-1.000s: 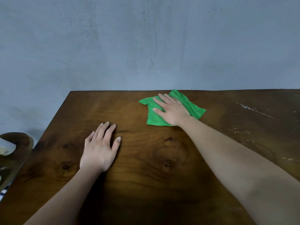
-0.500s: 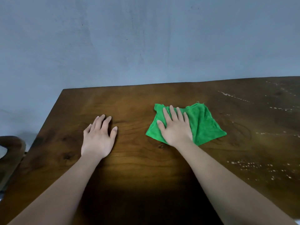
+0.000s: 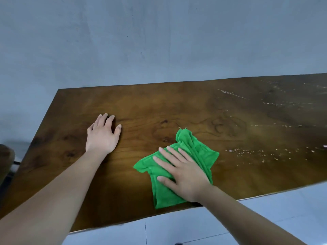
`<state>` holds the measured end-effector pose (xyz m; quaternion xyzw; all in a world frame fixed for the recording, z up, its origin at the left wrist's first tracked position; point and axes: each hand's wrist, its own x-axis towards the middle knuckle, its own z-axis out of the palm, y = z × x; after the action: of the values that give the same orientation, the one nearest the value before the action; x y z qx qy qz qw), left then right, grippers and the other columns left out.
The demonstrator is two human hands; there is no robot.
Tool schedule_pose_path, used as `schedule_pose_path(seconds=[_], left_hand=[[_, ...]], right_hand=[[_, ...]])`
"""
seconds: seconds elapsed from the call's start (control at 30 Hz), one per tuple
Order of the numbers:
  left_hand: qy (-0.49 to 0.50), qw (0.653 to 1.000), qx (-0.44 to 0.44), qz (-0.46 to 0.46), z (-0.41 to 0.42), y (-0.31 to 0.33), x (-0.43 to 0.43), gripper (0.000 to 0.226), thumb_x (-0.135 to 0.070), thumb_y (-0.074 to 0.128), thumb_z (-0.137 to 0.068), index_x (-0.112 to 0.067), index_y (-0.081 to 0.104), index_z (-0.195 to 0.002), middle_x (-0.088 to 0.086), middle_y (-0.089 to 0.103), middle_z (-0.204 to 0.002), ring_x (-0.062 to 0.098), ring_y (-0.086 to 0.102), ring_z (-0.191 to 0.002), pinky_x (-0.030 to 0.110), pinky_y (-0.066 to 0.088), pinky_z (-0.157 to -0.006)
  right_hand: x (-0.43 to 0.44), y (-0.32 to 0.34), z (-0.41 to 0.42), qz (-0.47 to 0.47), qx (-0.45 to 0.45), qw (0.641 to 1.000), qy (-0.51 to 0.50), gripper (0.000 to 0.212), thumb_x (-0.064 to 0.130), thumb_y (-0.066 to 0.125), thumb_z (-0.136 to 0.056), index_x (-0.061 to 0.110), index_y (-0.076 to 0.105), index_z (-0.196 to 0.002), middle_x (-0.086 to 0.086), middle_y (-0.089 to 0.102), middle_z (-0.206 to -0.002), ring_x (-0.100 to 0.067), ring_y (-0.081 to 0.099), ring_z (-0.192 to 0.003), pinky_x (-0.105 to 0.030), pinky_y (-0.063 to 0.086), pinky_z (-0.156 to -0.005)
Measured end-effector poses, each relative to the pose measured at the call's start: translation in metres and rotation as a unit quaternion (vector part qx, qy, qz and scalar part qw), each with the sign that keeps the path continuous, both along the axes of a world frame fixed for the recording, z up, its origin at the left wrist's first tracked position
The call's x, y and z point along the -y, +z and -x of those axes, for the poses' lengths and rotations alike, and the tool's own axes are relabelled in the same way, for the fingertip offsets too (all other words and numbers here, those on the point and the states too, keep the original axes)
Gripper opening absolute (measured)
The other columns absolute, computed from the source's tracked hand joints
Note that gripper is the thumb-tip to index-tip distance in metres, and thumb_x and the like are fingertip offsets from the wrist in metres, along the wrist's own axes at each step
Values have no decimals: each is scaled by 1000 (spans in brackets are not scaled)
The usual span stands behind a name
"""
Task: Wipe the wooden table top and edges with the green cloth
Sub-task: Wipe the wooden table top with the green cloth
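A crumpled green cloth [image 3: 192, 156] is pressed near the wooden table's [image 3: 159, 106] near edge by the flat, spread right hand [image 3: 184, 172], while the left hand [image 3: 102, 137] is laid flat, fingers loosely spread, farther left.

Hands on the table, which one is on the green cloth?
The right hand: it lies flat, fingers spread, on the cloth near the table's front edge. The left hand rests on bare wood, apart from the cloth.

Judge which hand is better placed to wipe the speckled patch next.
Probably the right hand: it lies flat on the green cloth, beside the white specks. The left hand is bare, farther off.
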<state>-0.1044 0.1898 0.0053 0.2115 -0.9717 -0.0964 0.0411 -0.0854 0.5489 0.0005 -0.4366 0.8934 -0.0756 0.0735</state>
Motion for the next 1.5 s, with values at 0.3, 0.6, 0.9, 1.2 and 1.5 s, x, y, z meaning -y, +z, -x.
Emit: schedule_pose_path(seconds=[0.3, 0.6, 0.9, 1.2, 1.5], left_hand=[[-33, 998, -20, -53, -22, 17, -46, 64, -58, 41, -112, -24, 43, -167, 4, 37, -176, 30, 33, -163, 59, 29, -130], [-72, 994, -38, -74, -36, 16, -163, 62, -56, 44, -112, -28, 43, -167, -2, 35, -177, 23, 30, -165, 53, 27, -132], [-24, 996, -51, -64, -7, 5, -256, 58, -52, 37, -114, -25, 46, -165, 0, 39, -175, 22, 26, -166, 54, 24, -132], [36, 997, -37, -60, 25, -1, -348, 61, -58, 39, -113, -28, 44, -166, -2, 33, -178, 21, 19, -168, 54, 17, -133], [49, 998, 13, -20, 45, -12, -379, 79, -79, 20, -107, -36, 28, -172, -6, 18, -183, 18, 7, -170, 51, 7, -137]], right_hand=[[-37, -4, 10, -13, -6, 971, -237, 74, 75, 8, -112, 43, 2, -178, 10, -8, -188, -18, -10, -174, -47, -1, -140], [-42, -5, 7, 16, 9, 976, -217, 76, 72, 6, -112, 37, 1, -179, 3, -8, -188, -24, -12, -174, -51, -3, -140], [-105, -8, 22, 61, 29, 994, -91, 73, 68, 17, -115, 34, 18, -179, 1, 4, -189, -23, -3, -174, -48, 0, -140], [-239, -8, 78, 57, 27, 998, -25, 72, 71, 18, -115, 37, 19, -179, 2, 6, -189, -23, -1, -174, -48, 2, -140], [-387, 3, 159, 12, 6, 998, -67, 74, 80, 12, -112, 47, 7, -177, 15, -8, -186, -11, -12, -172, -41, -5, -140]])
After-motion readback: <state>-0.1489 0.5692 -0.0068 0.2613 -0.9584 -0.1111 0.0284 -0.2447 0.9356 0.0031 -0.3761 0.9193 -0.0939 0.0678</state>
